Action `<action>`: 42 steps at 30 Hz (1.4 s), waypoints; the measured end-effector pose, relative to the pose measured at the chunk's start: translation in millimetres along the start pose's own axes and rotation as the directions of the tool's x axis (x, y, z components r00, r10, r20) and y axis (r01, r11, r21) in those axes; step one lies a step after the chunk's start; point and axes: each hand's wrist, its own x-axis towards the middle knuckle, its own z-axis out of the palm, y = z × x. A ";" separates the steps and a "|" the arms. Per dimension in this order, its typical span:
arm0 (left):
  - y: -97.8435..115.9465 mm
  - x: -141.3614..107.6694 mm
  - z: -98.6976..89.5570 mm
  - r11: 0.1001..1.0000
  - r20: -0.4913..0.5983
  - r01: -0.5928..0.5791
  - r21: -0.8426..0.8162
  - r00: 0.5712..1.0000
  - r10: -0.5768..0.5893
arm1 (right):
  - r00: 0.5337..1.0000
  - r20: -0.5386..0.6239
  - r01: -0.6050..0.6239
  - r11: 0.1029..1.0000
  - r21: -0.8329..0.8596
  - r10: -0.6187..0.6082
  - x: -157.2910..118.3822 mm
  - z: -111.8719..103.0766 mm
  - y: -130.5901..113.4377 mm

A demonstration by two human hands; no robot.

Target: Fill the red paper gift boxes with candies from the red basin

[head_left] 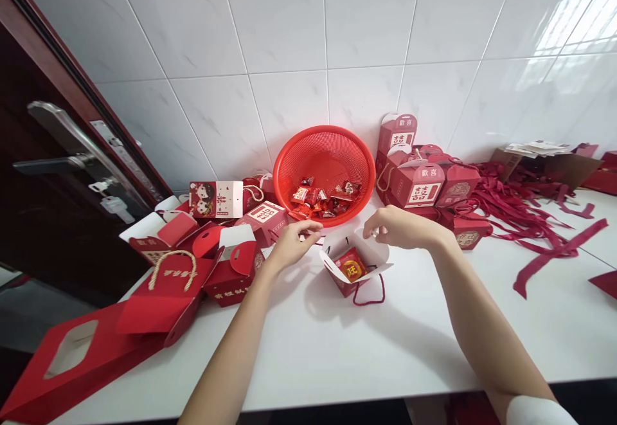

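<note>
A small red gift box (346, 289) with white inner flaps stands open on the table, a dark red cord handle hanging over its front. Inside it lies a red wrapped packet (351, 264) with a yellow printed character. My left hand (295, 245) is at the box's left side, fingers loosely stretched toward its rim, nothing visible in them. Over the back right flap is my right hand (402, 227), fingers bent and slightly apart, with no object showing; whether it touches the flap I cannot tell. Just behind the box, a red plastic basket (324, 139) leans at the wall, holding several wrapped candies (318, 200).
Red gift boxes (231, 277) crowd the left side, beside a door (58, 219) with a metal handle. More closed boxes (418, 184) are stacked at right. Beyond them lie tangled red ribbons (511, 206) and a cardboard box (535, 161). A tiled wall (289, 26) borders the white table (337, 361).
</note>
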 end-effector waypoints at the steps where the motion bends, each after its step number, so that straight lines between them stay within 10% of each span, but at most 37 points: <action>1: -1.7 -3.3 2.7 1.000 0.024 -0.010 -0.008 1.000 0.011 | 1.000 -0.008 -0.001 1.000 -0.003 0.001 0.2 0.1 0.2; 19: 16.6 -24.9 26.7 0.982 0.123 -0.057 -0.178 0.989 0.080 | 0.992 0.114 -0.070 0.983 0.172 0.051 -13.8 -4.8 20.9; 29: 4.4 -27.4 18.6 0.943 0.206 0.072 -0.324 0.979 -0.004 | 0.990 -0.141 0.056 0.952 0.302 -0.013 -29.2 29.0 33.8; 42: 9.4 -35.0 13.4 0.989 0.341 -0.071 -0.130 0.933 0.112 | 0.803 -0.595 0.261 0.884 0.388 0.025 0.4 101.7 41.7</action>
